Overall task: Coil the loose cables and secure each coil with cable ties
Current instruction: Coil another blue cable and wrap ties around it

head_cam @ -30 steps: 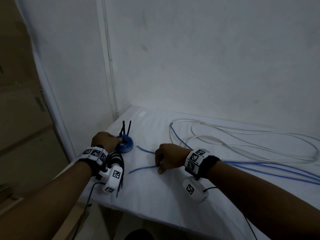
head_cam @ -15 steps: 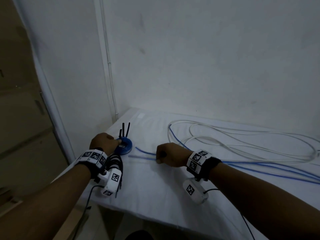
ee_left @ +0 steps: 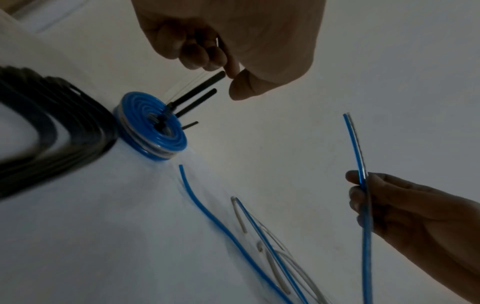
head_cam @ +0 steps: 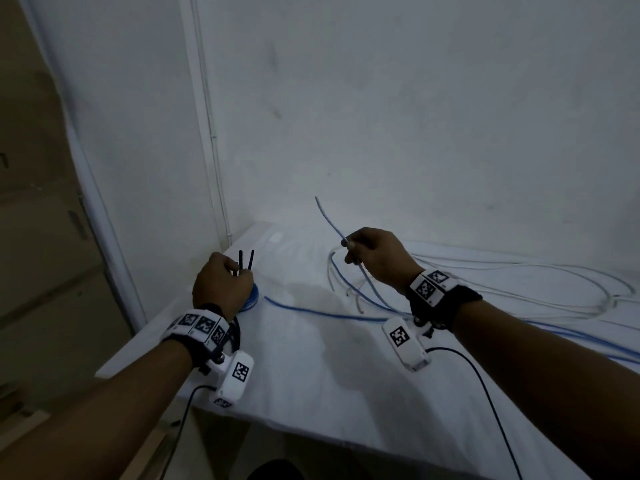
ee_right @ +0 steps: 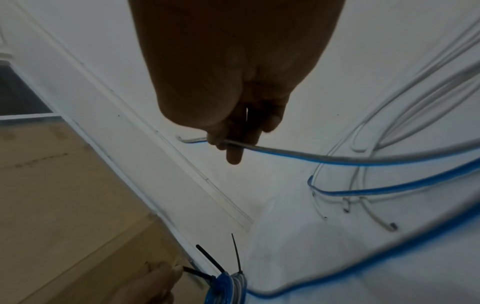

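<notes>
Blue coil (ee_left: 150,128) sits tied on the counter (head_cam: 311,393) under the left hand (head_cam: 221,285), which pinches a cable tie (ee_left: 200,87), while the right hand (head_cam: 375,258) lifts the next cable end (head_cam: 327,220), long loops (head_cam: 519,289) still loose behind.

No readable text; only square coded markers on wrist bands (head_cam: 202,325).

Right hand (head_cam: 375,258), blue cable (head_cam: 332,223) end, now lifted off table (head_cam: 311,375).
</notes>
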